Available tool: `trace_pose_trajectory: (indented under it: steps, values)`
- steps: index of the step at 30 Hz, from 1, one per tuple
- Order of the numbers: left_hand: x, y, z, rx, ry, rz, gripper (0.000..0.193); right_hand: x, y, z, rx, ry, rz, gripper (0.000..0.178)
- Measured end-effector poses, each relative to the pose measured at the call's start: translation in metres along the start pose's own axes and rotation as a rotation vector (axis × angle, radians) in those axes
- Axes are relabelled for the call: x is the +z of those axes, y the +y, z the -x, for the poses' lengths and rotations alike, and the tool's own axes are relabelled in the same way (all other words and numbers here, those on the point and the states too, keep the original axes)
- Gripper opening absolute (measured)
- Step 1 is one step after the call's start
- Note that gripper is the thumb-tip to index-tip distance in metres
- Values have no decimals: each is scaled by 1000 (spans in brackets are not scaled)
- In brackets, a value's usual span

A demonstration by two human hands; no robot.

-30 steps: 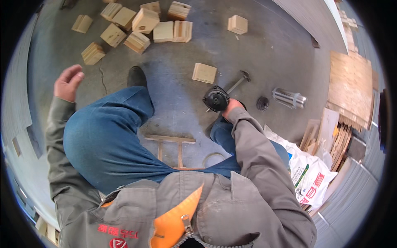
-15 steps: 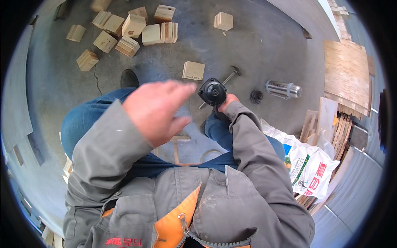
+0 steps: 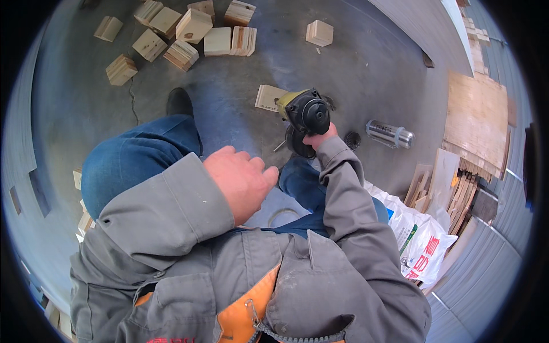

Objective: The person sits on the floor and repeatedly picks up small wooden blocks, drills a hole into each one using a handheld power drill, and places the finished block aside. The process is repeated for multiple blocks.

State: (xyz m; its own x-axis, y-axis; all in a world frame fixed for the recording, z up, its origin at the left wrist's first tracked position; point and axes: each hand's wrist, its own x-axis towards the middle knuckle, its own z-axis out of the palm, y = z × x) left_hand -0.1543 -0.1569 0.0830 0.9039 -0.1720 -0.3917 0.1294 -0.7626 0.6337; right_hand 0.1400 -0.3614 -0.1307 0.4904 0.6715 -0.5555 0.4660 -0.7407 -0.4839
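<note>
My right hand (image 3: 321,137) is wrapped around the handle of a nail gun (image 3: 309,114), which has a yellow body and a round black cap. The gun is held up in front of me, above my right knee. Over my lap is my left hand (image 3: 241,182), its fingers curled in and its palm side hidden; I cannot make out whether anything is in it. A wooden block (image 3: 267,98) lies on the floor just beyond the gun. Partly covered by the gun is a hammer, its metal handle (image 3: 279,146) showing. A dark coil of nails (image 3: 352,140) rests beside my right wrist.
Several wooden blocks (image 3: 217,42) lie scattered at the far left, and another block (image 3: 319,33) sits farther off. A steel flask (image 3: 390,134) lies to the right. Wooden boards (image 3: 477,117) and a white printed sack (image 3: 420,243) are along the right side.
The nail gun has tilted, showing its yellow body, and shifted slightly right. My left hand has drawn back from beside the gun toward my lap, its fingers now curled.
</note>
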Motion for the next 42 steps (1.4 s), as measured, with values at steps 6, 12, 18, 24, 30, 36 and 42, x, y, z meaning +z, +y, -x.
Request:
trace_pose_trajectory:
  steps: [6, 12, 18, 24, 30, 36, 42]
  values:
    - [2, -2, 3, 22, 59, 24, 59, 0, -12, -12, 62, 5, -19, 44]
    - [1, 0, 5, 26, 86, 50, 59, 7, -15, -22, 1, 67, -48, 39]
    - [1, -3, 3, 30, 85, 28, 59, -14, -17, -33, 148, -61, -283, 45]
    - [-2, -4, 1, -8, 40, 5, 62, -27, -6, 0, 46, 64, -96, 44]
    - [-5, -5, -5, -7, 27, 12, 64, -17, 19, 11, 207, 15, 84, 47]
    - [-7, -6, -13, -41, 2, -10, 64, 11, 23, 11, 326, -199, 158, 41]
    - [-11, -6, -23, -75, -11, -8, 64, 40, 19, 13, 239, -184, 270, 42]
